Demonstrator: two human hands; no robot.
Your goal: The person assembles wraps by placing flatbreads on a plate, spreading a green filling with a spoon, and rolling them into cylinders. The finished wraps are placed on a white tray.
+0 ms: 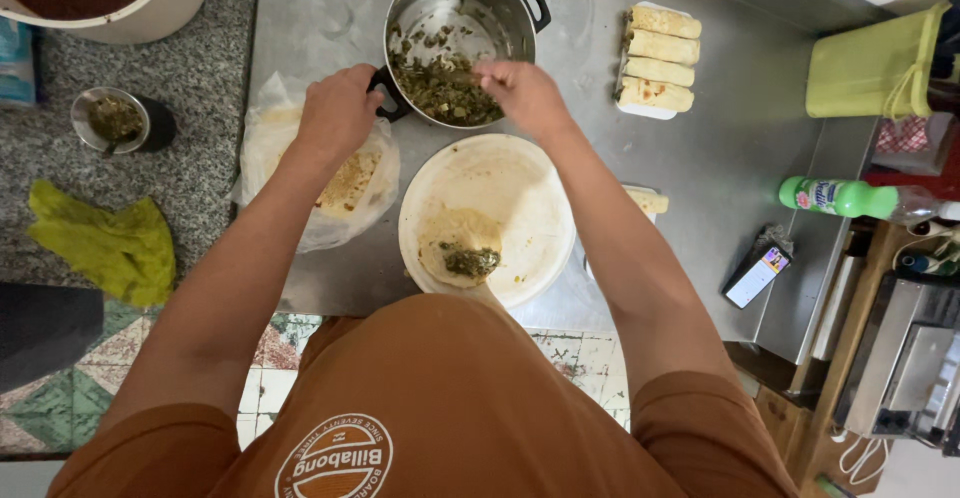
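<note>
A steel pot (470, 3) with dark green cooked filling (440, 88) stands at the back of the metal counter. My left hand (338, 108) grips the pot's near black handle. My right hand (522, 90) reaches into the pot over the filling, fingers pinched on what looks like a utensil, mostly hidden. In front of the pot a white plate (530, 198) holds a small flat tortilla (455, 238) with a dab of green filling on it.
A plastic bag of flatbreads (345, 188) lies left of the plate. Several rolled wraps (658, 58) sit on a white tray at the back right. A small bowl (112, 118), yellow cloth (105, 243), green bottle (840, 196), phone (757, 276) and green bin (865, 68) surround.
</note>
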